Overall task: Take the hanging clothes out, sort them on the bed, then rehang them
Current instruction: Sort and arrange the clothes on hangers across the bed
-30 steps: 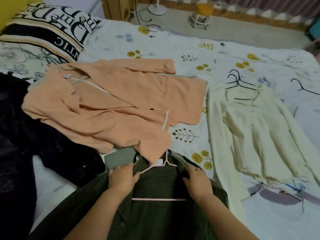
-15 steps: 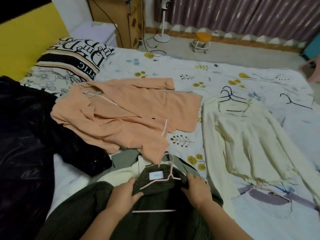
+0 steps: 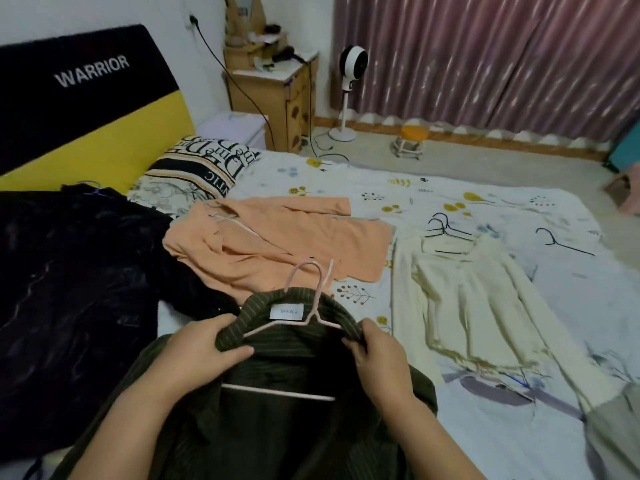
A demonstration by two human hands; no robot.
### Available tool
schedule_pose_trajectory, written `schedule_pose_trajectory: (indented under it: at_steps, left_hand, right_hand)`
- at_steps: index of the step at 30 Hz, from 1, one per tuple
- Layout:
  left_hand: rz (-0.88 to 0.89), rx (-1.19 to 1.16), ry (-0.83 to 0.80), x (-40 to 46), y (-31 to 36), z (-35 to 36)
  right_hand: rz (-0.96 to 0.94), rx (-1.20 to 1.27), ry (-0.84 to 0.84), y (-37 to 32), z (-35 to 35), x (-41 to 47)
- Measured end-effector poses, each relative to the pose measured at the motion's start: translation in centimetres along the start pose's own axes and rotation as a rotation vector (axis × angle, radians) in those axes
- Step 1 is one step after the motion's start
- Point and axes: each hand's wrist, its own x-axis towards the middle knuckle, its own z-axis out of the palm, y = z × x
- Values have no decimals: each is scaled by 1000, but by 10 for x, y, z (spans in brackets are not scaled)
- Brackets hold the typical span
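Note:
A dark green striped shirt (image 3: 277,427) on a pink hanger (image 3: 313,306) is raised in front of me. My left hand (image 3: 204,351) grips the left side of its collar. My right hand (image 3: 381,355) grips the right side of the collar. Behind it on the bed (image 3: 381,181) lies an orange jacket (image 3: 277,244) with a white hanger inside. A cream blouse (image 3: 478,292) is spread out to the right with black hangers (image 3: 446,233) at its neck. A black garment (image 3: 69,289) covers the left of the bed.
Another black hanger (image 3: 561,242) lies alone at the far right of the bed. A patterned pillow (image 3: 197,171) sits by the black and yellow headboard (image 3: 90,109). Beyond the bed stand a wooden nightstand (image 3: 273,98), a white fan (image 3: 349,91) and a small orange stool (image 3: 412,140).
Both hands have lifted the green shirt's collar and hanger up off the bed. My view has tilted upward, showing the headboard and curtains.

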Motion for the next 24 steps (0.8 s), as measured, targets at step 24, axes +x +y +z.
schedule_pose_trajectory:
  at_steps: [24]
  left_hand:
    - [252,154,903,-276,37,-131]
  right_hand:
    - [-468,65,236,-146,-144,-218]
